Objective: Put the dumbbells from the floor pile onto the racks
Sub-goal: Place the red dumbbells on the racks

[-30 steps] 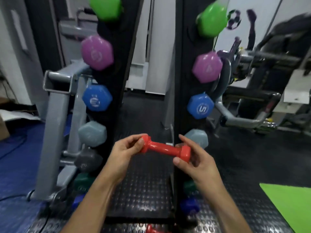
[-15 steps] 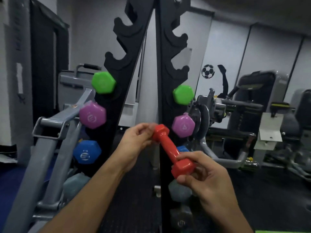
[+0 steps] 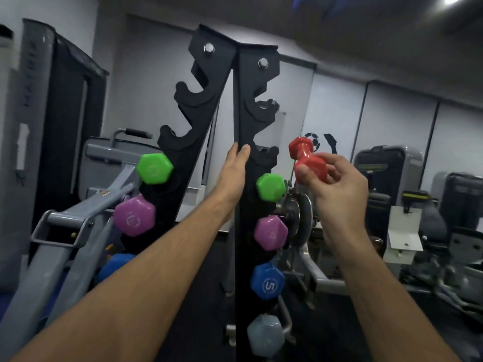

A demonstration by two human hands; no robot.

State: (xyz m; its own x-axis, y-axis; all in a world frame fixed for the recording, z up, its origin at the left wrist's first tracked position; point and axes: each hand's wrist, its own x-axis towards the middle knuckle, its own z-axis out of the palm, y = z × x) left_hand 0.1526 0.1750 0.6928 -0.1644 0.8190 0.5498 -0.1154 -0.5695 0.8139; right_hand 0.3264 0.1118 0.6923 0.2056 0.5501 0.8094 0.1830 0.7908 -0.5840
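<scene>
Dumbbell (image 3: pixel 308 160), red, sits in the right hand (image 3: pixel 337 189), thumb and curled fingers pinching its near head, far head tilted up and away. It hangs just right of the rack (image 3: pixel 245 105), level with an empty hook beside the left hand (image 3: pixel 232 173). Above both hands, more hooks stand bare on each post; below the right hand hang green (image 3: pixel 270 187), purple (image 3: pixel 271 233) and blue (image 3: pixel 267 281) dumbbells. Since half a second ago, the left hand has let go of the red dumbbell and now lies flat, fingers straight, against the rack's post; the right alone carries it, higher.
</scene>
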